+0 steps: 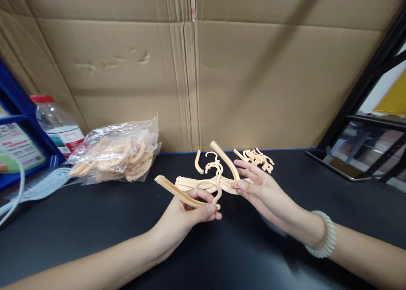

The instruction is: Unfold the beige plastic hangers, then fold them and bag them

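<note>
My left hand (198,207) pinches a beige plastic hanger arm (177,192) together with a curved hanger hook (218,193) at its inner end. In my right hand (261,188) is a second hanger arm (224,160), gripped at its lower end and tilted up to the left. The two held pieces are apart. Behind them on the table lies a stack of hangers (187,182) with hooks (215,168) pointing away, partly hidden by my hands. A loose hanger arm (198,162) lies just beyond, and a pile of loose hooks (258,158) sits to its right.
A clear plastic bag (120,152) full of beige hanger parts stands at the left. Near it are a red-capped bottle (57,125), a pale blue brush (47,184) and a blue rack (25,104). Cardboard (127,61) walls the back; a black metal frame (355,95) rises at right.
</note>
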`<control>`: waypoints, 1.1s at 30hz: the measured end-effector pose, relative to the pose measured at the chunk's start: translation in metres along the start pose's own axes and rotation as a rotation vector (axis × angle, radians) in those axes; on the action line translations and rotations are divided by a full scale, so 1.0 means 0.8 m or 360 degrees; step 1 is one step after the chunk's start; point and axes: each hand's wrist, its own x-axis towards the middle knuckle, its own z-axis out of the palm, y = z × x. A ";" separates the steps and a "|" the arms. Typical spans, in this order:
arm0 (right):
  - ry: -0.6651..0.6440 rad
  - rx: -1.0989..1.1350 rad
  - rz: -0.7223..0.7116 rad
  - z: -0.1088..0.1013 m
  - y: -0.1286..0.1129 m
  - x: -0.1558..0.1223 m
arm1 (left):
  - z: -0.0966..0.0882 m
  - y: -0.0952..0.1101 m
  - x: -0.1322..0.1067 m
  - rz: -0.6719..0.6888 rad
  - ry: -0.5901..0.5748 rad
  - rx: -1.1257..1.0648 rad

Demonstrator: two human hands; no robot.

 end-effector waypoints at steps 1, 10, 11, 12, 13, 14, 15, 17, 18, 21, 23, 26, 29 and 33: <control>-0.0057 0.0030 0.0043 0.001 0.002 -0.001 | -0.001 0.000 0.001 -0.0003 -0.0022 -0.0011; -0.0362 -0.0162 0.0000 0.012 0.026 -0.010 | -0.002 0.000 0.003 -0.0001 -0.0117 0.0094; -0.0371 -0.0184 0.0001 0.012 0.027 -0.010 | -0.002 0.001 0.003 0.0002 -0.0126 0.0112; -0.0374 -0.0207 0.0009 0.013 0.027 -0.010 | -0.002 0.001 0.003 0.0009 -0.0134 0.0126; -0.0373 -0.0231 0.0014 0.013 0.026 -0.010 | -0.001 0.002 0.003 0.0018 -0.0143 0.0136; -0.0373 -0.0253 0.0013 0.013 0.025 -0.010 | -0.001 0.002 0.003 0.0030 -0.0158 0.0144; -0.0378 -0.0270 0.0006 0.014 0.024 -0.010 | -0.002 0.003 0.003 0.0043 -0.0175 0.0151; -0.0400 -0.0294 -0.0010 0.014 0.021 -0.011 | -0.002 0.003 0.003 0.0068 -0.0204 0.0172; -0.0414 -0.0307 -0.0022 0.015 0.019 -0.011 | -0.003 0.002 0.003 0.0077 -0.0210 0.0186; -0.0466 -0.0376 -0.0072 0.016 0.016 -0.012 | -0.004 0.001 0.004 0.0077 -0.0211 0.0217; -0.0497 -0.0405 -0.0103 0.016 0.015 -0.012 | -0.005 0.000 0.004 0.0087 -0.0207 0.0241; -0.0518 -0.0385 -0.0091 0.017 0.016 -0.012 | -0.005 0.000 0.005 0.0134 -0.0195 0.0287; -0.0516 -0.0372 -0.0062 0.017 0.016 -0.011 | -0.005 0.001 0.006 0.0142 -0.0189 0.0278; -0.0529 -0.0352 -0.0040 0.017 0.017 -0.011 | -0.005 0.003 0.004 0.0117 -0.0201 0.0247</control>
